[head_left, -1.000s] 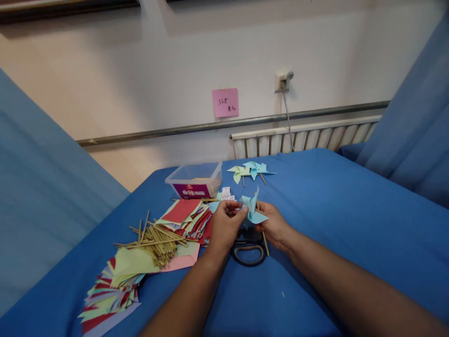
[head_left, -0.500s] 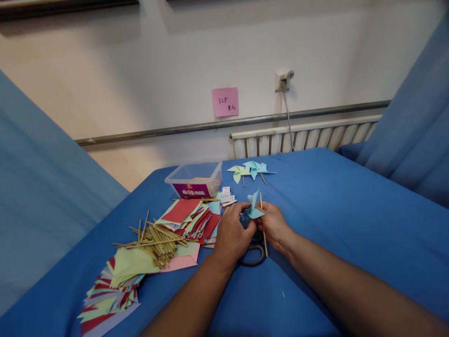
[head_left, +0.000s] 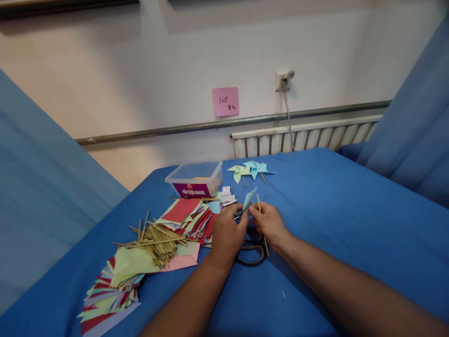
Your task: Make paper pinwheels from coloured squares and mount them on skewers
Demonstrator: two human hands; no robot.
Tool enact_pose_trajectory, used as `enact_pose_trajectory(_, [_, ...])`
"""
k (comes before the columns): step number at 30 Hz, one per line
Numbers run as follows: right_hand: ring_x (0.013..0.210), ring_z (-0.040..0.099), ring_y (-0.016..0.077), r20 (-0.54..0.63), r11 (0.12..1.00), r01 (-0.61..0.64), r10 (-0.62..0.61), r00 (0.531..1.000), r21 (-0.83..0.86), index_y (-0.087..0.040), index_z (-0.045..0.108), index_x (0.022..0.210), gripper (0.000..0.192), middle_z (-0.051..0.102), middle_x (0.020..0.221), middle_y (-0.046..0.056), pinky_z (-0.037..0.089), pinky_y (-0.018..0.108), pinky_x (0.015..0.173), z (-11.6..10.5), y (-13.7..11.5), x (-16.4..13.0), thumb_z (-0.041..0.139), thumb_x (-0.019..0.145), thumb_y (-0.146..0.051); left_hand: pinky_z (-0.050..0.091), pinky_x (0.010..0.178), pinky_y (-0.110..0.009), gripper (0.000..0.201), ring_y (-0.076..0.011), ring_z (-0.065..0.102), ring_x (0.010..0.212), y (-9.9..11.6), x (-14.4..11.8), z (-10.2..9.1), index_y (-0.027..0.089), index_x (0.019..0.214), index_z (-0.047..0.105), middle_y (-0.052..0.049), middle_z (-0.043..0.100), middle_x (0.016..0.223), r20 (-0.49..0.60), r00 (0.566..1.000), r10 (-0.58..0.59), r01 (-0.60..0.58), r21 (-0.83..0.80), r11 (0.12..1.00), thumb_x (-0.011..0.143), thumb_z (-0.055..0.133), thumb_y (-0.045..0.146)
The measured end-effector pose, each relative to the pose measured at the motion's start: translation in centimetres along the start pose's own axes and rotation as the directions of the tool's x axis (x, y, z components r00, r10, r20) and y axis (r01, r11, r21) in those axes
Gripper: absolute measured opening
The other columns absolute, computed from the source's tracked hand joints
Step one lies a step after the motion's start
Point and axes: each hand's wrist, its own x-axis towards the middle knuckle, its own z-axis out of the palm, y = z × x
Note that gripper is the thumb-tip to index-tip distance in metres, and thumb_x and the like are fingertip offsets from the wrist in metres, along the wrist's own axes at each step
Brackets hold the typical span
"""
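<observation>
A light-blue paper pinwheel [head_left: 249, 198] is pinched between the fingers of my left hand [head_left: 228, 229], its blades seen nearly edge-on. My right hand [head_left: 270, 223] grips a thin tan stick [head_left: 258, 203], which slants down past the palm, and its fingertips meet the pinwheel. The pinwheel's centre is hidden by my fingers. Beneath the hands lie black-handled scissors [head_left: 253, 262], their blades out of sight. Farther back, a light-green pinwheel [head_left: 237, 172] and a blue pinwheel [head_left: 257, 168] rest side by side with sticks attached.
To the left are a heap of tan sticks [head_left: 159, 243], red and mixed paper squares [head_left: 183, 210] and a fan of cut paper strips [head_left: 112, 292]. A clear plastic box [head_left: 199, 172] and small white boxes [head_left: 228, 200] stand behind. Blue cloth [head_left: 333, 224] covers the table.
The blue pinwheel has turned from showing its blades to nearly edge-on and shifted slightly left. Both hands have moved a little left and closer together; the stick tilts more.
</observation>
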Motion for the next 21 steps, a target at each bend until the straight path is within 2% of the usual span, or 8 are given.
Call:
enact_pose_trajectory(4, [0.041, 0.025, 0.0058, 0.009, 0.999, 0.008, -0.008, 1.0, -0.035, -0.02, 0.051, 0.066, 0.037, 0.036, 0.044, -0.01, 0.017, 0.022, 0.04, 0.1, -0.2, -0.2, 0.07, 0.062, -0.052, 0.046, 0.069, -0.027, 0.017, -0.017, 0.066, 0.073, 0.1, 0.1, -0.1, 0.021, 0.089, 0.073, -0.003, 0.074, 0.081, -0.007, 0.996, -0.092, 0.091, -0.03, 0.995, 0.079, 0.061, 0.029])
enact_pose_trajectory(8, [0.042, 0.031, 0.0061, 0.03, 0.999, 0.0, 0.001, 1.0, -0.044, -0.019, 0.054, 0.07, 0.04, 0.043, 0.05, -0.008, 0.018, 0.02, 0.039, -0.1, -0.6, -0.5, 0.071, 0.063, -0.054, 0.041, 0.059, -0.025, 0.018, -0.0147, 0.058, 0.059, -0.4, 0.6, -0.1, 0.017, 0.078, 0.072, 0.0, 0.067, 0.064, 0.011, 0.958, -0.285, 0.283, -0.166, 0.945, 0.072, 0.065, 0.032])
enact_pose_trajectory(11, [0.044, 0.037, 0.0063, 0.065, 0.999, -0.008, 0.006, 0.998, 0.034, -0.018, 0.058, 0.078, 0.045, 0.053, 0.062, -0.004, 0.019, 0.019, 0.038, -0.2, -1.0, -0.9, 0.061, 0.072, -0.063, 0.039, 0.054, -0.024, 0.022, -0.0129, 0.053, 0.055, -0.9, 1.0, 0.2, 0.015, 0.07, 0.067, 0.001, 0.061, 0.059, 0.065, 0.9, -0.43, 0.42, -0.386, 0.821, 0.066, 0.069, 0.036])
enact_pose_trajectory(15, [0.043, 0.039, 0.0055, 0.089, 0.998, -0.001, -0.005, 0.996, 0.062, -0.018, 0.057, 0.078, 0.04, 0.053, 0.065, -0.004, 0.021, 0.018, 0.035, -0.1, -1.3, -1.5, 0.056, 0.078, -0.058, 0.04, 0.052, -0.024, 0.026, -0.0111, 0.05, 0.05, -1.2, 1.2, 0.5, 0.014, 0.067, 0.062, 0.002, 0.058, 0.056, 0.161, 0.823, -0.545, 0.508, -0.639, 0.578, 0.061, 0.074, 0.037])
enact_pose_trajectory(18, [0.042, 0.04, 0.0051, 0.132, 0.999, 0.029, -0.034, 0.991, 0.039, -0.019, 0.054, 0.074, 0.035, 0.051, 0.061, -0.006, 0.024, 0.016, 0.035, 0.3, -1.0, -1.8, 0.061, 0.077, -0.053, 0.042, 0.053, -0.025, 0.026, -0.0121, 0.053, 0.051, -0.9, 1.2, 0.5, 0.013, 0.069, 0.062, 0.001, 0.06, 0.058, 0.211, 0.813, -0.542, 0.497, -0.736, 0.459, 0.059, 0.075, 0.034])
enact_pose_trajectory(21, [0.04, 0.043, 0.0062, 0.169, 1.0, 0.006, -0.008, 0.986, 0.011, -0.019, 0.053, 0.071, 0.036, 0.051, 0.055, -0.006, 0.031, 0.017, 0.034, 0.6, -0.3, -1.9, 0.065, 0.075, -0.053, 0.041, 0.054, -0.024, 0.025, -0.0115, 0.053, 0.052, -0.5, 1.0, 0.3, 0.014, 0.068, 0.061, 0.001, 0.06, 0.059, 0.208, 0.829, -0.52, 0.467, -0.769, 0.437, 0.06, 0.075, 0.032])
